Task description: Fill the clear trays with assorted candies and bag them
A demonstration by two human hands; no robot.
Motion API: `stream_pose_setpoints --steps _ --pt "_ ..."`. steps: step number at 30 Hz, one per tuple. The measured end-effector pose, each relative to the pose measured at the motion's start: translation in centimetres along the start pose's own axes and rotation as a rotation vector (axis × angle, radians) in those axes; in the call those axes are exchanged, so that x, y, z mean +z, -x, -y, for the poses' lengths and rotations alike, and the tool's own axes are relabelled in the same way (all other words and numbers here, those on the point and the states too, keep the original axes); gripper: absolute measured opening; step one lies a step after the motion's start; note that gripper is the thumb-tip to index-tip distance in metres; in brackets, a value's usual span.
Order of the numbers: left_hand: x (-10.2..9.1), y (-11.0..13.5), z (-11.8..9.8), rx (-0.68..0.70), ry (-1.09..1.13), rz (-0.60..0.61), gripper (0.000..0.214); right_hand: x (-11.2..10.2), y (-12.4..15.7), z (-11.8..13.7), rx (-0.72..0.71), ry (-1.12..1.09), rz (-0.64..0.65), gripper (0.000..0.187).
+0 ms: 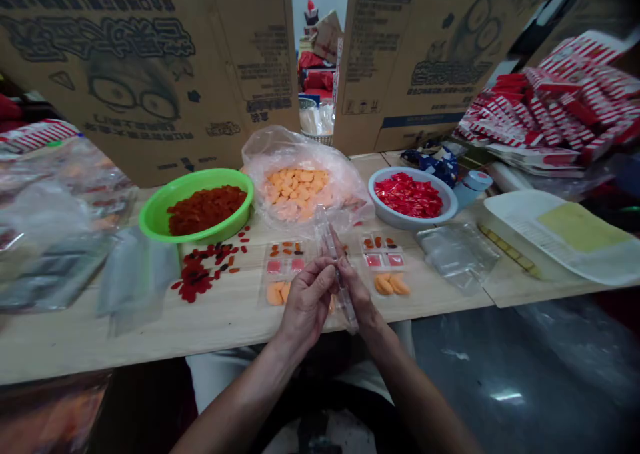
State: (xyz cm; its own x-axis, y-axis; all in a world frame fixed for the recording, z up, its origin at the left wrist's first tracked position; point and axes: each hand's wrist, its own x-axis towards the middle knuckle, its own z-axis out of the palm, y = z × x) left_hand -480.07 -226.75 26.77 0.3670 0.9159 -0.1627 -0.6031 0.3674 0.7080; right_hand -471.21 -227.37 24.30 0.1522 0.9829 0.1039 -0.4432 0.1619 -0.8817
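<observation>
My left hand [306, 304] and my right hand [359, 297] share one clear plastic sleeve [331, 257], held nearly upright between them above the bench [100, 341]. The fingers [325, 275] of my left hand pinch it from one side, and those of my right pinch it higher up from the other, probably to keep it narrow and steady.

Just left of the sleeve lies one filled blister tray [283, 274], and just right of it lies another [385, 264]. That makes two, each with two pink squares and two orange pieces. Beyond the sleeve are three open lots, likely set close for easy reach: a green basin [150, 217] of dark red gummies [206, 209] to its left, a clear bag [270, 154] of orange pieces [295, 191] straight behind it, and a white bowl [374, 194] of red sweets [409, 195] to its right. Loose red gummies [197, 274] lie scattered left of it, and a heap of red-and-white striped packets [550, 114] rises far to its right.
</observation>
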Motion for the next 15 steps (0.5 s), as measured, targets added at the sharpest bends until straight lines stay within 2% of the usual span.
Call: stream_pose_setpoints --steps 4,10,13,15 --pt "-1.3 -0.5 -1.3 -0.045 0.085 -0.103 0.034 1.1 -0.5 -0.9 -0.015 -0.005 0.032 0.049" --pt "-1.6 -0.8 -1.7 -0.076 0.098 -0.171 0.036 1.7 -0.6 -2.0 0.011 -0.044 0.081 0.044" --pt "-1.6 -0.6 -1.9 -0.045 0.031 -0.158 0.033 1.3 -0.7 -1.9 0.028 -0.012 0.066 0.049" --pt "-1.8 -0.4 -2.2 0.013 -0.099 -0.102 0.028 1.0 -0.8 -1.5 0.029 0.037 0.070 0.052"
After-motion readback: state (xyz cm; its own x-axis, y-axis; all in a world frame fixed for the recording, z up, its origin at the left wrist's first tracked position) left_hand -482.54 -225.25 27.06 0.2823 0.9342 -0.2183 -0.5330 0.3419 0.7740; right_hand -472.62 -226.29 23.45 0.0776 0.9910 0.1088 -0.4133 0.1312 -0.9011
